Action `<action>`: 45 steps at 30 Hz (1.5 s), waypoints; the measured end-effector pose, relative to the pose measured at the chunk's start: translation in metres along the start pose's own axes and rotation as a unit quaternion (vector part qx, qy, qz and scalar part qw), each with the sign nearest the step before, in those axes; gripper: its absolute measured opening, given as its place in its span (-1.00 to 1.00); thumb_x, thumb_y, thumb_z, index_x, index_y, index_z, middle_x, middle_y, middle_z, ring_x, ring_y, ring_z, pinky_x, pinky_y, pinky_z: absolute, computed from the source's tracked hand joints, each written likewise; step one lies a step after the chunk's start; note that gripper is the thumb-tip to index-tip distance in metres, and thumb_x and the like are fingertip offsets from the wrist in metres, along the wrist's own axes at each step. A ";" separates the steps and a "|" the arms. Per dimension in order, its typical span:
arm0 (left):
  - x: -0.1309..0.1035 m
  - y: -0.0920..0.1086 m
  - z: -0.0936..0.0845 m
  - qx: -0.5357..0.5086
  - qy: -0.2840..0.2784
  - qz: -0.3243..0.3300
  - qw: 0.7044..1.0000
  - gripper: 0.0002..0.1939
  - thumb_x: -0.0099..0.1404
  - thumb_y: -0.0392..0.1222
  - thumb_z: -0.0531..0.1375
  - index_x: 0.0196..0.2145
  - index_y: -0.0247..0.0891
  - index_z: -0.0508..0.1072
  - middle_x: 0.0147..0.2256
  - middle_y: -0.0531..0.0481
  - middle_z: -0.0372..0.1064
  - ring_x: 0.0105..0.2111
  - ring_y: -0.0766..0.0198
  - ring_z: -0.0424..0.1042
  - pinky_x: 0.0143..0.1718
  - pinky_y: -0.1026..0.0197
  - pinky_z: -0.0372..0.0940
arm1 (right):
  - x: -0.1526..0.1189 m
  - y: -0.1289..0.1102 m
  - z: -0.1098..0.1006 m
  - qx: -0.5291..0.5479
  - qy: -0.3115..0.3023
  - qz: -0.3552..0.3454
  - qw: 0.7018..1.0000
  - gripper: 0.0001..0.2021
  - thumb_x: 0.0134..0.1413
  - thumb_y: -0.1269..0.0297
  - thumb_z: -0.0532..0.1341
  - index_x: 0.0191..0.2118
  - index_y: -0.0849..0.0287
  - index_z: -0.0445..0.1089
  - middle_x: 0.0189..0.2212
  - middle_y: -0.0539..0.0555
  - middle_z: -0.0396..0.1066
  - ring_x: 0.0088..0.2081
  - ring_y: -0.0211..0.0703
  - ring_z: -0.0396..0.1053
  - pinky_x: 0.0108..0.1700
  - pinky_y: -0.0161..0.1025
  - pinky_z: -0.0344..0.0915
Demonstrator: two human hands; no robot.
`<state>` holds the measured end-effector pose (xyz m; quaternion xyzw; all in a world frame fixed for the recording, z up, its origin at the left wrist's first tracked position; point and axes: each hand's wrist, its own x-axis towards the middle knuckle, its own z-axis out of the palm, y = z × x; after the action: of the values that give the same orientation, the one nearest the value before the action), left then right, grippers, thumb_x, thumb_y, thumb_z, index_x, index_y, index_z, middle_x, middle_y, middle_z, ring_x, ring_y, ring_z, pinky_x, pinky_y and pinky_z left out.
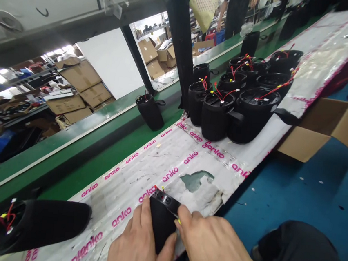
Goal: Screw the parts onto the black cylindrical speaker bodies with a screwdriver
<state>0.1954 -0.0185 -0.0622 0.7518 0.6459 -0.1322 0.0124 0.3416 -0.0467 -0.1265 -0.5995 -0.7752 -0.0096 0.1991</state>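
Note:
A black fabric-covered cylinder [161, 223] rests tilted on the white covered bench [135, 180], its hard rim facing away from me, with small red and yellow bits showing at the edge. My left hand [140, 240] is wrapped round its left side, thumb on the near face. At the rim's right side, the closed fingers of my right hand [209, 236] pinch something small with a yellow part, mostly hidden by the fingers. To the left lies another black cylinder [50, 225] on its side, red wires with white connectors coming out of its open end.
Several black cylinders [217, 114] with red wires stand together farther up the bench. One more [151, 112] is on the green conveyor [106, 157]. An open cardboard box [325, 120] sits at the right, over the blue floor. Dark posts rise beyond; a person [237, 9] stands far off.

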 end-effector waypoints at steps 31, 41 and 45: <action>-0.004 -0.014 0.004 -0.103 -0.004 -0.004 0.995 -0.14 0.20 -0.06 0.11 0.37 -0.37 -0.08 0.23 -0.29 0.22 0.04 -0.13 0.44 -0.02 -0.05 0.36 | -0.002 0.043 -0.027 0.371 0.003 0.145 0.917 -0.75 0.44 0.07 -0.04 -0.12 0.06 0.29 -0.43 -0.06 0.45 -0.36 -0.17 0.44 -0.29 -0.25 0.28; -0.002 -0.041 -0.012 -0.301 -0.059 -0.023 0.952 -0.21 0.17 0.13 0.18 0.27 -0.25 0.17 0.24 -0.17 0.24 0.22 -0.01 0.26 0.24 -0.03 0.14 | -0.036 0.040 -0.013 0.386 0.005 0.173 0.906 -0.74 0.43 0.05 -0.03 0.06 -0.03 0.25 -0.46 -0.11 0.47 -0.39 -0.19 0.50 -0.37 -0.32 0.37; -0.001 -0.019 -0.013 -0.131 0.099 -0.021 0.986 -0.23 0.11 -0.05 0.26 0.26 -0.19 0.19 0.11 -0.16 0.31 0.05 -0.05 0.38 0.00 -0.02 0.30 | -0.033 0.036 -0.018 0.346 0.023 0.152 0.925 -0.75 0.43 0.08 -0.04 0.07 -0.04 0.23 -0.42 -0.10 0.50 -0.35 -0.19 0.53 -0.33 -0.33 0.40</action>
<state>0.1787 -0.0138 -0.0469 0.7394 0.6713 0.0286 0.0435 0.3870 -0.0714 -0.1286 -0.6037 -0.6247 0.2759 0.4113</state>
